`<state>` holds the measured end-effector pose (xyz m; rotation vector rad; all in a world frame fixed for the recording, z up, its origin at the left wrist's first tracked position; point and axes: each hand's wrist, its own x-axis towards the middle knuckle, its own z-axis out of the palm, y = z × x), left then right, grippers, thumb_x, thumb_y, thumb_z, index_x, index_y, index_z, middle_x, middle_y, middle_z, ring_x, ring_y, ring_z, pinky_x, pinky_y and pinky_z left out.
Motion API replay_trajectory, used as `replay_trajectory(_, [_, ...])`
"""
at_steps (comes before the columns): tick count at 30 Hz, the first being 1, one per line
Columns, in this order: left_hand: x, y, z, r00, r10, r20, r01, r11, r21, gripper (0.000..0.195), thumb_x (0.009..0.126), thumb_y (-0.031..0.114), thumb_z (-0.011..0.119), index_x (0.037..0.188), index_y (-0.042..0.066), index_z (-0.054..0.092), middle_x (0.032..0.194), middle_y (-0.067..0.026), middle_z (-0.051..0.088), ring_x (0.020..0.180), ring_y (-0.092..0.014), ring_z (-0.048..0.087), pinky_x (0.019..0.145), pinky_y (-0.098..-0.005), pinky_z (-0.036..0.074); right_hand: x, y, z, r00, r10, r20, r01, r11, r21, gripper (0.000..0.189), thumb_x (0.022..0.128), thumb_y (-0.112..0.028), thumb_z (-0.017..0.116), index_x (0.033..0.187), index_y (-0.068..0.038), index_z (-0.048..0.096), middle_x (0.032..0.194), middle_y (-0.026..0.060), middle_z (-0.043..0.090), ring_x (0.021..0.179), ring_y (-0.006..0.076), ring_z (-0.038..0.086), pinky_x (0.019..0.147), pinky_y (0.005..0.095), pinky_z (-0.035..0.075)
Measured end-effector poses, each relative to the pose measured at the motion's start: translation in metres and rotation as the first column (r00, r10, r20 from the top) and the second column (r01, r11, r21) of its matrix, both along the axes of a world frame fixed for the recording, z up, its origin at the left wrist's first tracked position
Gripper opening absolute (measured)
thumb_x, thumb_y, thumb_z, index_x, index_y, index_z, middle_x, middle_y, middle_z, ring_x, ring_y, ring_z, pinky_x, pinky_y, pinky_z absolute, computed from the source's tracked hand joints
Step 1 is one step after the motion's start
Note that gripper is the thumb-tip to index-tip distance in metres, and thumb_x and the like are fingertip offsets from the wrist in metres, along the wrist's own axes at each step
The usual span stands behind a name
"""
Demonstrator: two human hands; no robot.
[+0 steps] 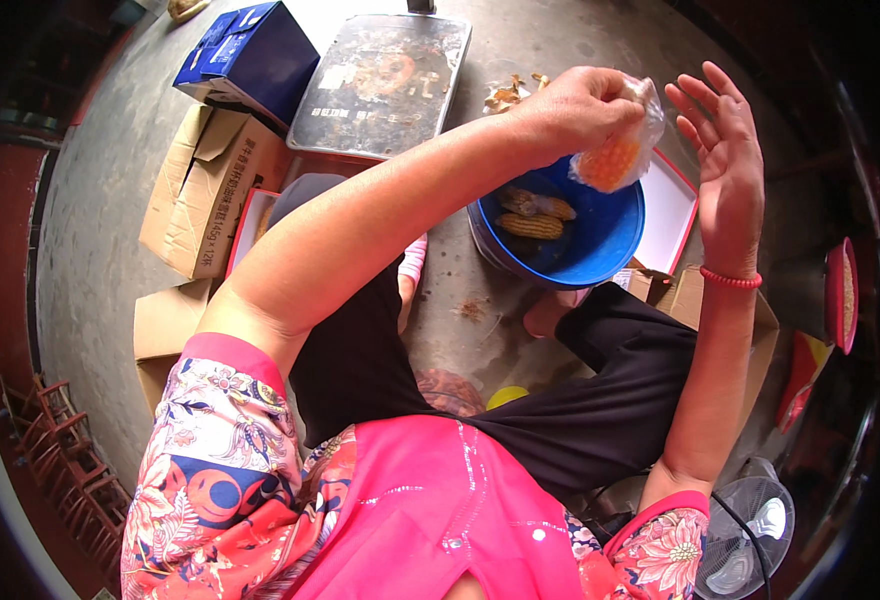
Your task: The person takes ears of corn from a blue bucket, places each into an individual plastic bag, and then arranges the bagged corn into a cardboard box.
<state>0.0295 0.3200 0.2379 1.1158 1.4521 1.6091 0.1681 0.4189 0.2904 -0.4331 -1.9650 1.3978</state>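
Observation:
A clear plastic bag of orange-yellow corn kernels (611, 159) hangs from my right hand (594, 105), whose fingers pinch the bag's top over the rim of a blue bucket (631, 251). To the right of the bag, my left hand (729, 142) is raised with its fingers apart and nothing in it; a red bead bracelet circles the wrist. Inside the bucket lie a corn cob (530, 226) and, above it, more cobs (534, 202) that seem to be in clear plastic. My right forearm crosses above the floor to the left of the bucket.
A worn platform scale (384, 82) stands beyond my legs, beside a blue box (249, 64) and a cardboard carton (204, 191). Dried scraps (506, 96) lie behind my right hand. Around me are a white tray with a red rim (669, 210), an electric fan (747, 532) and a wooden rack (72, 442).

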Motion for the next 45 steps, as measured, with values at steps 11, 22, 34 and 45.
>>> replay_trajectory(11, [0.013, -0.004, 0.012, 0.997, -0.052, -0.064, 0.051, 0.999, -0.017, 0.041, 0.092, 0.037, 0.052, 0.118, 0.005, 0.056, 0.104, -0.0136, 0.062, 0.098, -0.022, 0.060, 0.085, -0.0305, 0.049, -0.001, -0.015, 0.008, 0.999, 0.048, -0.016, -0.050, 0.989, -0.138, 0.051, 0.097, -0.039, 0.033, 0.135, -0.005, 0.038, 0.129, 0.0163, 0.050, 0.119, 0.0265, 0.050, 0.105, 0.0360, 0.033])
replay_trajectory(22, [0.009, 0.002, 0.005, 0.975, 0.077, -0.209, -0.083, 0.996, -0.018, 0.040, 0.093, 0.037, 0.053, 0.121, 0.010, 0.059, 0.107, -0.0168, 0.064, 0.098, -0.022, 0.063, 0.082, -0.0330, 0.051, -0.005, -0.028, 0.007, 0.992, -0.010, 0.129, -0.007, 0.991, 0.132, 0.052, 0.096, -0.042, 0.034, 0.137, -0.009, 0.037, 0.127, 0.0146, 0.050, 0.119, 0.0234, 0.051, 0.104, 0.0362, 0.035])
replay_trajectory(34, [0.007, 0.003, 0.000, 0.923, 0.209, -0.322, -0.212, 0.977, 0.024, 0.035, 0.089, 0.028, 0.056, 0.115, 0.006, 0.061, 0.100, -0.0193, 0.065, 0.091, -0.030, 0.064, 0.080, -0.0356, 0.050, -0.001, -0.006, -0.004, 0.987, 0.048, 0.154, -0.029, 0.992, -0.123, 0.058, 0.096, -0.048, 0.034, 0.139, -0.009, 0.035, 0.125, 0.0190, 0.053, 0.119, 0.0257, 0.051, 0.105, 0.0363, 0.034])
replay_trajectory(45, [-0.001, 0.005, -0.012, 0.665, 0.194, -0.721, -0.296, 0.955, -0.016, 0.030, 0.091, 0.023, 0.052, 0.116, 0.009, 0.060, 0.096, -0.0210, 0.065, 0.087, -0.036, 0.064, 0.077, -0.0422, 0.051, 0.002, -0.009, -0.005, 0.971, 0.232, 0.056, -0.203, 0.927, -0.314, 0.063, 0.095, -0.049, 0.034, 0.140, -0.005, 0.030, 0.131, 0.0220, 0.048, 0.121, 0.0258, 0.048, 0.106, 0.0358, 0.032])
